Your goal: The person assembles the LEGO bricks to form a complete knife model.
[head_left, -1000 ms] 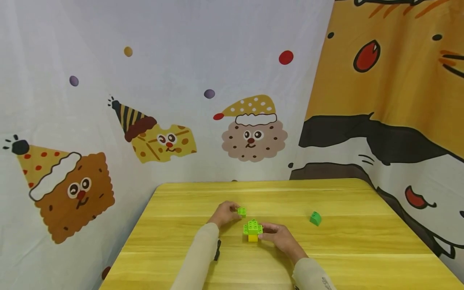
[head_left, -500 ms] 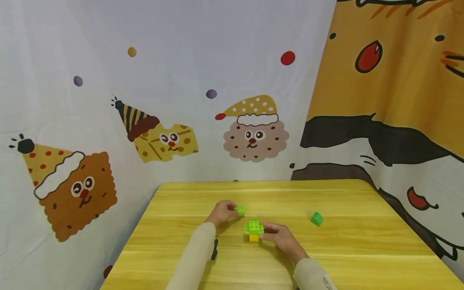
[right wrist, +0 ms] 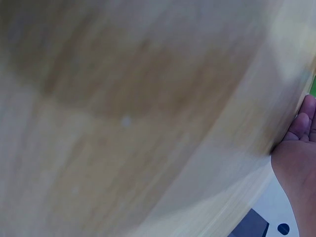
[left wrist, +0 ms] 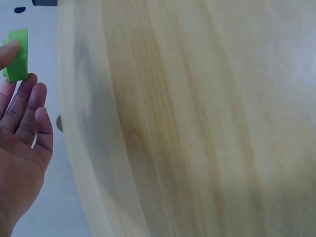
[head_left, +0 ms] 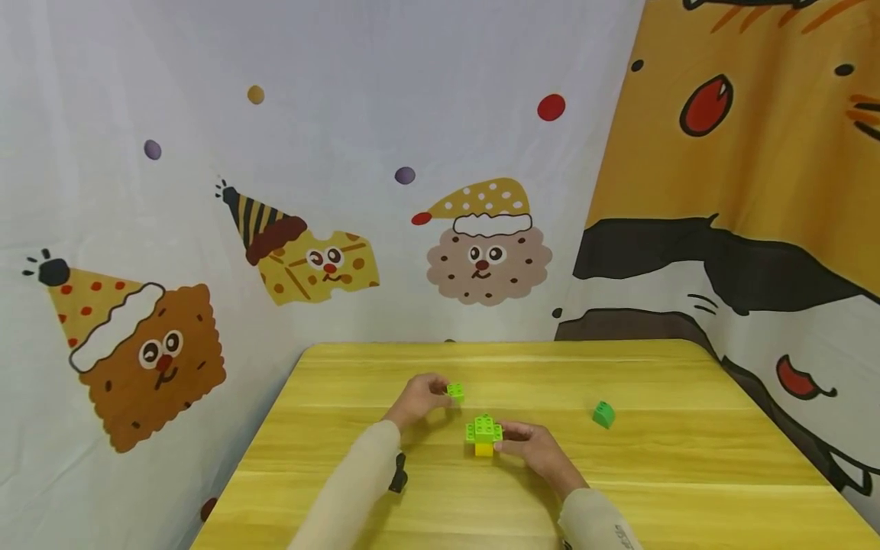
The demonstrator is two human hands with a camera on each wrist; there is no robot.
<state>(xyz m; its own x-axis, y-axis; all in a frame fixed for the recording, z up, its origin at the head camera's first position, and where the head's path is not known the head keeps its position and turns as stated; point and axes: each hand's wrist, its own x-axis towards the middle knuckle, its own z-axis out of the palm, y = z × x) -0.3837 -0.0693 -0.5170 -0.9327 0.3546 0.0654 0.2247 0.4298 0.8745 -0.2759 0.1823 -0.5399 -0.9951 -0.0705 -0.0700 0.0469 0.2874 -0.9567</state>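
Observation:
Between thumb and fingertips my left hand (head_left: pixel 419 399) pinches a light green toy brick (head_left: pixel 456 393). The left wrist view shows that brick (left wrist: pixel 19 55) edge-on, with the remaining fingers loosely bent below it. Closer to me and slightly right, a small stack of light green bricks (head_left: pixel 484 430) sits on a yellow brick (head_left: pixel 484 450). My right hand (head_left: pixel 539 449) grips the stack from its right side, thumb low and fingers behind. In the right wrist view, only part of the right hand (right wrist: pixel 298 153) shows at the edge, and the stack is mostly out of frame.
A darker green curved brick (head_left: pixel 603 415) lies to the right of my right hand on the wooden table (head_left: pixel 660 489). Behind the table's far edge hangs a cartoon-printed cloth (head_left: pixel 344 114). A black strap (head_left: pixel 399 473) shows at my left sleeve.
My left hand has shifted slightly left and away from me, with the brick turning in its fingers. The right hand and the stack have hardly moved.

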